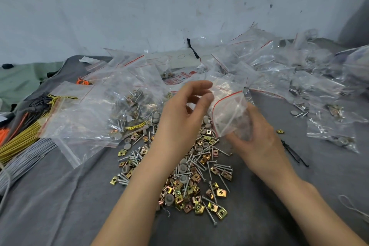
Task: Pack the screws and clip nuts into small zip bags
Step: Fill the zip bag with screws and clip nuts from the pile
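Count one small zip bag (229, 110) in hand. Loose screws (221, 166) and clip nuts (221, 192): dozens each, too many for you to count. Grey caps (182, 168): at least eight. Heaped zip bags (259, 52): dozens. Tie bundles: four colours, namely yellow (20, 142), grey (26, 158), orange (4, 133) and black (38, 100).

1. Table (60, 195) covered in grey cloth
2. Middle: loose heap of screws (199, 158), clip nuts (221, 192), grey caps (182, 168)
3. Back, right: clear zip bags (83, 118), some filled
4. Left: yellow wire bundle (22, 138), grey wire bundle (30, 154)
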A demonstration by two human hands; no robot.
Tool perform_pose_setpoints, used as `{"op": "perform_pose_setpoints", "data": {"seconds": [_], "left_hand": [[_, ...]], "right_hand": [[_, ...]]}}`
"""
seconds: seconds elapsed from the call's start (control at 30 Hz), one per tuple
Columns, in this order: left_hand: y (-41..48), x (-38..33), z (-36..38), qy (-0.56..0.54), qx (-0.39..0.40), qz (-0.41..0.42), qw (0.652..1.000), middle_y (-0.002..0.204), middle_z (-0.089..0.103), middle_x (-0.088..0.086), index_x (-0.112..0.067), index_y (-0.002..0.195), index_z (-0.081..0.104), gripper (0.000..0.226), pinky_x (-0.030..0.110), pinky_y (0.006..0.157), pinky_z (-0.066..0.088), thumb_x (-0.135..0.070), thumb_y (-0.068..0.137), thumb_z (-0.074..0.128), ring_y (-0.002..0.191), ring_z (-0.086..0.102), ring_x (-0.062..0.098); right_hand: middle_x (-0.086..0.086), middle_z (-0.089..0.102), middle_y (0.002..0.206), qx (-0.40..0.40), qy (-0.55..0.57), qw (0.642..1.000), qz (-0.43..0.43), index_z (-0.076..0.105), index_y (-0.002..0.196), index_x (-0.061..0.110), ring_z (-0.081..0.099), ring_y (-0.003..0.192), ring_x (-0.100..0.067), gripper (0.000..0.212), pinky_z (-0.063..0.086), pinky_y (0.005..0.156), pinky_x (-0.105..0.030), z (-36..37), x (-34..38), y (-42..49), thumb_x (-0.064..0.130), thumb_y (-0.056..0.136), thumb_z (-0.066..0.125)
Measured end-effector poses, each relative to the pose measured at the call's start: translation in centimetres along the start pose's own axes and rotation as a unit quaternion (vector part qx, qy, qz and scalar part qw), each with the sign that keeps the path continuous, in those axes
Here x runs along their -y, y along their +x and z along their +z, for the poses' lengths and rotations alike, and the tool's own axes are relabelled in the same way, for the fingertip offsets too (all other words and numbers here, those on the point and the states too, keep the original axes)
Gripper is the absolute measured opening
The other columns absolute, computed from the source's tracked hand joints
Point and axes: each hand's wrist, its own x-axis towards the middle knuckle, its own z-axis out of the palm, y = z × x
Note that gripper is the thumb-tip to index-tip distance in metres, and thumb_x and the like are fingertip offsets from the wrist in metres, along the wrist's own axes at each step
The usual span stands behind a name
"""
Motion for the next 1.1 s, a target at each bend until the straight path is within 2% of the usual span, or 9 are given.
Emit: {"op": "perform_pose_setpoints", "data": {"seconds": [0.1, 0.17, 0.27, 0.43, 0.5, 0.6, 0.7, 0.93, 1.1], "left_hand": [[0.3, 1.4, -0.5, 0.037, 0.000, -0.044, 0.998, 0.097, 0.067, -0.015, -0.032, 0.113, 0.063, 0.015, 0.009, 0.071, 0.045, -0.030, 0.099, 0.059, 0.087, 0.061, -0.003], [0.1, 2.8, -0.5, 0.101, 0.038, -0.079, 0.991, 0.098, 0.064, -0.017, -0.029, 0.120, 0.061, 0.021, 0.005, 0.071, 0.043, -0.034, 0.100, 0.056, 0.089, 0.058, -0.008], [-0.1, 4.3, 0.0, 0.195, 0.088, -0.102, 0.972, 0.104, 0.065, -0.015, -0.025, 0.126, 0.058, 0.028, 0.007, 0.073, 0.044, -0.034, 0.101, 0.052, 0.090, 0.059, -0.006], [0.6, 5.8, 1.5, 0.313, 0.154, -0.085, 0.933, 0.127, 0.064, 0.000, -0.020, 0.135, 0.055, 0.036, 0.042, 0.100, 0.047, -0.034, 0.101, 0.050, 0.117, 0.058, 0.019], [0.9, 6.4, 2.3, 0.367, 0.195, -0.091, 0.905, 0.135, 0.058, 0.001, -0.023, 0.141, 0.048, 0.043, 0.043, 0.105, 0.042, -0.040, 0.102, 0.047, 0.125, 0.050, 0.023], [1.4, 7.3, 3.4, 0.413, 0.223, -0.084, 0.879, 0.144, 0.048, 0.002, -0.027, 0.149, 0.034, 0.052, 0.044, 0.107, 0.035, -0.046, 0.101, 0.043, 0.132, 0.042, 0.026], [2.0, 8.1, 4.5, 0.421, 0.248, -0.082, 0.869, 0.153, 0.039, 0.000, -0.028, 0.152, 0.028, 0.057, 0.044, 0.111, 0.030, -0.047, 0.101, 0.040, 0.138, 0.036, 0.027], [2.3, 8.1, 6.1, 0.448, 0.249, -0.052, 0.857, 0.139, 0.049, 0.004, -0.023, 0.137, 0.052, 0.039, 0.041, 0.105, 0.035, -0.040, 0.105, 0.039, 0.125, 0.043, 0.029], [1.4, 7.1, 4.6, 0.395, 0.261, -0.063, 0.879, 0.128, 0.053, 0.004, -0.019, 0.128, 0.059, 0.029, 0.035, 0.101, 0.039, -0.028, 0.103, 0.047, 0.121, 0.048, 0.024]], "right_hand": [[0.025, 0.065, 0.113, -0.035, 0.053, 0.998, 0.021, 0.049, 0.127, 0.042, 0.060, 0.098, 0.006, 0.047, 0.040, 0.075, -0.006, -0.3, -0.2, 0.2, 0.042, 0.087, 0.073], [0.031, 0.066, 0.103, -0.064, 0.095, 0.993, 0.032, 0.054, 0.116, 0.040, 0.060, 0.093, 0.013, 0.035, 0.037, 0.071, 0.000, -0.5, -0.3, 0.4, 0.035, 0.088, 0.074], [0.017, 0.070, 0.100, -0.093, 0.178, 0.979, 0.044, 0.057, 0.111, 0.030, 0.066, 0.091, 0.002, 0.028, 0.045, 0.073, -0.008, -1.1, -0.3, 0.7, 0.026, 0.089, 0.075], [0.011, 0.071, 0.102, -0.102, 0.214, 0.970, 0.050, 0.055, 0.109, 0.032, 0.068, 0.092, -0.005, 0.027, 0.052, 0.080, -0.023, -1.8, -0.5, 0.8, 0.024, 0.090, 0.073], [0.012, 0.069, 0.106, -0.102, 0.186, 0.976, 0.045, 0.055, 0.111, 0.029, 0.066, 0.095, -0.002, 0.028, 0.049, 0.083, -0.025, -1.9, -0.7, 0.8, 0.029, 0.089, 0.073], [0.030, 0.063, 0.103, -0.108, 0.106, 0.988, 0.018, 0.053, 0.108, 0.034, 0.059, 0.093, 0.013, 0.029, 0.040, 0.073, -0.004, -2.1, -0.7, 0.7, 0.041, 0.084, 0.069], [0.039, 0.059, 0.105, -0.100, 0.080, 0.992, 0.008, 0.050, 0.110, 0.044, 0.055, 0.095, 0.019, 0.031, 0.036, 0.072, 0.002, -2.4, -0.5, 0.6, 0.047, 0.084, 0.067], [0.031, 0.060, 0.107, -0.097, 0.063, 0.993, 0.007, 0.048, 0.110, 0.047, 0.055, 0.095, 0.016, 0.034, 0.036, 0.073, 0.000, -2.5, -0.8, 0.9, 0.050, 0.080, 0.063], [0.021, 0.065, 0.108, -0.053, 0.023, 0.998, 0.035, 0.048, 0.126, 0.036, 0.060, 0.096, 0.003, 0.046, 0.041, 0.076, -0.009, -2.5, -1.4, 0.8, 0.045, 0.085, 0.070]]}}
